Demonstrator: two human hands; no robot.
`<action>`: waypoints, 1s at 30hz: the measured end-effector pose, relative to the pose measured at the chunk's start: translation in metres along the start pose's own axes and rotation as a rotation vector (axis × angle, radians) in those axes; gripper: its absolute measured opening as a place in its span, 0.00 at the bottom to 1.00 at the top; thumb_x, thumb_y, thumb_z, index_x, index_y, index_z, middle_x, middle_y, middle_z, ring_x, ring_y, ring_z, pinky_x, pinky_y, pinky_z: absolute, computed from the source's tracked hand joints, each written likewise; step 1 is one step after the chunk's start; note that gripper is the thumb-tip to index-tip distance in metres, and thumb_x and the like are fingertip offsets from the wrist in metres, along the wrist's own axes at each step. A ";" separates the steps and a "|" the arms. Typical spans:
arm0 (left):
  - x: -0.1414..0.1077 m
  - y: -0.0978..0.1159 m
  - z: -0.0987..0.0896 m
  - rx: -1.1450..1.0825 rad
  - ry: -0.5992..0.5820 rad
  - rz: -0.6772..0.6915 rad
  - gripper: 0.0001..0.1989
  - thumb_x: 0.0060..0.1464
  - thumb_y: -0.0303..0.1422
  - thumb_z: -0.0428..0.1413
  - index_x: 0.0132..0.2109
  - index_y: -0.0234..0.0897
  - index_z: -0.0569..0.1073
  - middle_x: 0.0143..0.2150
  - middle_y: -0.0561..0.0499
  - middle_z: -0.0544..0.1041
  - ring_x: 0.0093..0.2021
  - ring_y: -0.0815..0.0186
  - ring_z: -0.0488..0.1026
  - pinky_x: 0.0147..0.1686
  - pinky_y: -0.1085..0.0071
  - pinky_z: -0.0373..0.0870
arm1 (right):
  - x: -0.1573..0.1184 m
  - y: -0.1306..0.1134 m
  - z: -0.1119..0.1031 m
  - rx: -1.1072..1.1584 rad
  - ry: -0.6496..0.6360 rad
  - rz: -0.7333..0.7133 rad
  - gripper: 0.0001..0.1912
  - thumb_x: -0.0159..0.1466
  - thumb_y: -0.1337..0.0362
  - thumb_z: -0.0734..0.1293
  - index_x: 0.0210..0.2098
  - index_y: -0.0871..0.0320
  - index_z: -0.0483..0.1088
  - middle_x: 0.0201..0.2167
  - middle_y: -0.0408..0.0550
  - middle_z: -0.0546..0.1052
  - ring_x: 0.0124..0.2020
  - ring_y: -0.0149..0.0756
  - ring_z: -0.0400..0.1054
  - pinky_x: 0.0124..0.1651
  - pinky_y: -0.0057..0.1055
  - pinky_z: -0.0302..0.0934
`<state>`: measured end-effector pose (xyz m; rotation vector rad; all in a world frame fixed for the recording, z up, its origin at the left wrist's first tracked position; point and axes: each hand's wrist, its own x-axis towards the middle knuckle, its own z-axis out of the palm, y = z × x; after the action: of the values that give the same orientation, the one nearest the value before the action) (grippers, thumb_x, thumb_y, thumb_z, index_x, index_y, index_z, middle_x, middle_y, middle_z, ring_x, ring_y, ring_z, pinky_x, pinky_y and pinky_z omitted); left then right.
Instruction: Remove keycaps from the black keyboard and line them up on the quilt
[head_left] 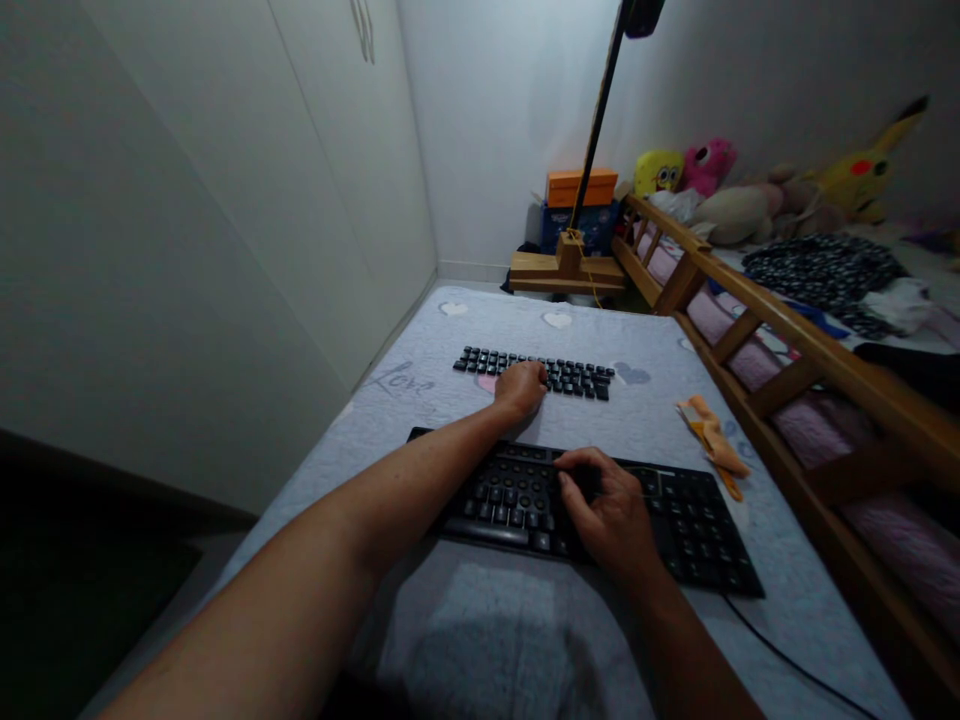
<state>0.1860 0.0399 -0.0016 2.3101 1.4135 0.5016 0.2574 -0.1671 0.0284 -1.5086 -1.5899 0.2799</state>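
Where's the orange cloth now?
In the head view, the crumpled orange cloth lies on the right of the pale blue sheet, beyond the far right corner of the black keyboard, near the brown wooden bed rail.

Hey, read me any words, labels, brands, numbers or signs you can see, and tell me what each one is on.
"Love": in script on the heart-patterned cloth.
Key legends on the black keyboard: too small and blurred to read.
Legends on the loose keycaps: too small to read.
Print on the blue box: too blurred to read.
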 end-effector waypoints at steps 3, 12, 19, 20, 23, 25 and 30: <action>0.000 0.001 0.000 0.005 -0.002 0.001 0.11 0.50 0.27 0.56 0.40 0.41 0.79 0.39 0.48 0.80 0.42 0.61 0.75 0.41 0.69 0.69 | 0.000 0.000 -0.001 -0.003 0.000 -0.005 0.04 0.61 0.69 0.63 0.35 0.57 0.70 0.31 0.45 0.77 0.34 0.36 0.73 0.40 0.29 0.65; 0.002 -0.001 0.002 0.005 0.002 0.011 0.10 0.50 0.26 0.55 0.39 0.40 0.79 0.40 0.47 0.80 0.42 0.61 0.75 0.42 0.70 0.68 | 0.001 0.001 0.001 0.005 -0.005 0.004 0.05 0.60 0.70 0.63 0.35 0.57 0.70 0.31 0.45 0.77 0.33 0.36 0.73 0.39 0.30 0.65; 0.001 -0.001 0.002 -0.006 -0.004 -0.011 0.10 0.50 0.27 0.56 0.40 0.41 0.78 0.40 0.48 0.80 0.43 0.62 0.75 0.44 0.70 0.68 | 0.001 0.001 0.000 -0.002 0.012 -0.013 0.05 0.60 0.70 0.63 0.34 0.57 0.70 0.29 0.45 0.77 0.32 0.36 0.73 0.38 0.30 0.65; 0.000 -0.001 0.002 -0.006 -0.003 -0.014 0.10 0.50 0.27 0.56 0.40 0.41 0.78 0.40 0.48 0.80 0.43 0.62 0.75 0.43 0.70 0.68 | 0.001 0.001 0.000 -0.001 0.011 -0.012 0.05 0.60 0.70 0.63 0.34 0.57 0.70 0.29 0.45 0.77 0.32 0.36 0.73 0.38 0.30 0.65; -0.001 -0.004 -0.001 -0.007 0.017 -0.011 0.10 0.50 0.28 0.57 0.40 0.41 0.78 0.41 0.48 0.80 0.42 0.62 0.75 0.42 0.70 0.68 | 0.001 0.000 0.000 0.007 0.001 0.010 0.04 0.60 0.69 0.63 0.34 0.57 0.70 0.29 0.45 0.76 0.32 0.36 0.72 0.37 0.30 0.65; -0.002 -0.005 -0.005 -0.012 0.032 0.002 0.09 0.50 0.28 0.57 0.40 0.40 0.78 0.40 0.48 0.80 0.42 0.62 0.75 0.42 0.70 0.68 | 0.001 0.000 -0.001 0.011 -0.007 0.035 0.04 0.61 0.68 0.63 0.34 0.57 0.70 0.29 0.45 0.76 0.32 0.36 0.72 0.37 0.31 0.64; -0.013 -0.008 -0.028 -0.083 0.034 0.057 0.07 0.50 0.28 0.58 0.38 0.38 0.79 0.38 0.48 0.80 0.39 0.64 0.75 0.41 0.71 0.68 | 0.001 0.002 -0.002 0.051 0.002 0.050 0.02 0.62 0.67 0.64 0.34 0.56 0.69 0.33 0.46 0.75 0.37 0.37 0.71 0.43 0.33 0.63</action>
<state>0.1606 0.0354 0.0167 2.2912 1.3192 0.6077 0.2600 -0.1667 0.0286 -1.5105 -1.5335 0.3451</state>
